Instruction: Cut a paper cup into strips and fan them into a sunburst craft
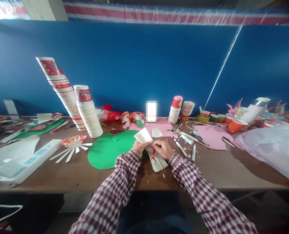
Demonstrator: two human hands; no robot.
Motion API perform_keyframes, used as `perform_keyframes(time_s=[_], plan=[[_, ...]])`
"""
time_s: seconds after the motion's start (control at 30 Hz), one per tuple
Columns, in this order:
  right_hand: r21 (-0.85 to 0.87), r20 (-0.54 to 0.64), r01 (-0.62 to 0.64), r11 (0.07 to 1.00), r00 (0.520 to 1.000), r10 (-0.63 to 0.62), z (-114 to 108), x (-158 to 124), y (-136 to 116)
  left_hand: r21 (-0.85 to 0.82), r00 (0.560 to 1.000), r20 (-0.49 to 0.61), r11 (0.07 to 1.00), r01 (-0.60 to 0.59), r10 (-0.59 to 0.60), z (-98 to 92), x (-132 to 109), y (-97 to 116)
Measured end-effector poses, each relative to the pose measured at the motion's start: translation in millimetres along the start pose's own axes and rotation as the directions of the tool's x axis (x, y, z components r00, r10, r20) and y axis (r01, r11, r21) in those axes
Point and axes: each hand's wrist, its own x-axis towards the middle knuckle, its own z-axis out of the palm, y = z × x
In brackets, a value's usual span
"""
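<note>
The left hand and right hand are close together, both clamped on a paper cup cut into strips. The cup sits above the table, beside a green paper disc.

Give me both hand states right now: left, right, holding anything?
Left hand: closed, grip on the cut paper cup.
Right hand: closed, grip on the same cup, at its cut strips.

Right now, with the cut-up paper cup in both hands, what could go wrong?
The thin strips of the cut paper cup could tear or crease between the left hand and right hand. The tall cup stack looks tilted, so a bump to the table might topple it.
</note>
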Motion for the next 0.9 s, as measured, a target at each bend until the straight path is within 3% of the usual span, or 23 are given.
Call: perform_keyframes(time_s=[0.17,0.4,0.73,0.9], plan=[[-0.012,-0.033,0.009,1.0,0.999,-0.009,0.5,0.4,-2.0,-0.031,1.0,0.03,0.999,0.01,-0.009,0.2,-0.5,2.7],[0.068,-0.083,-0.075,0.995,0.993,0.081,-1.0,1.1,-1.7,-0.022,0.979,0.11,0.985,0.174,-0.17,-2.9,-7.9,16.0],[0.163,-0.026,-0.129,0.978,0.991,0.135,-3.0,1.5,1.3,0.084,0.995,0.084,0.995,0.051,-0.058,-4.9,-7.4,17.0],[0.206,0.001,-0.142,0.968,0.989,0.145,-1.6,2.4,4.1,0.116,0.992,0.125,0.993,-0.026,0.011,-5.3,-5.9,11.5]])
